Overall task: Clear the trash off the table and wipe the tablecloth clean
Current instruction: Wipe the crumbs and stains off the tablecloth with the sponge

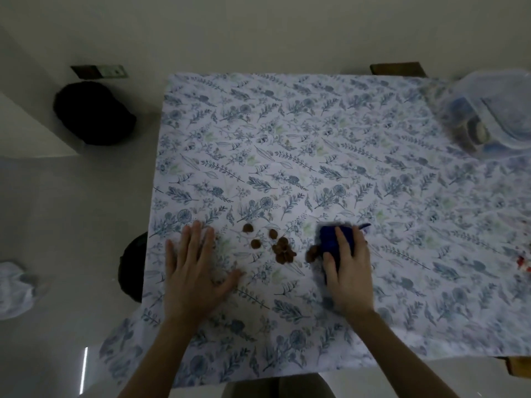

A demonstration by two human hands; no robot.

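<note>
While brown scraps [283, 249] still lie in a loose cluster on the tablecloth [316, 156], I judge the job to be underway but well short of done. My right hand [349, 272] presses a dark blue cloth [333, 239] flat against the fabric, fingers close together over it, with one brown piece touching the cloth's left edge. My left hand [195, 271] lies flat on the tablecloth to the left of the scraps, fingers spread and thumb pointing toward them, holding nothing. The scraps sit between the two hands, near my edge of the table.

As for what is left: the scraps have to go, and a small red-and-white bit [523, 264] at the far right looks like more trash, though it is too blurred to name. I cannot tell how much of the tablecloth has been wiped.

Room is generous. The middle and far part of the tablecloth is bare of objects, except a clear plastic container [485, 110] at the far right corner, well apart from my hands. The left table edge runs just beside my left hand, and something dark and round [132, 265] sits on the floor below it, perhaps a bin. The near edge hangs loose, so a hard push could drag the fabric.
</note>
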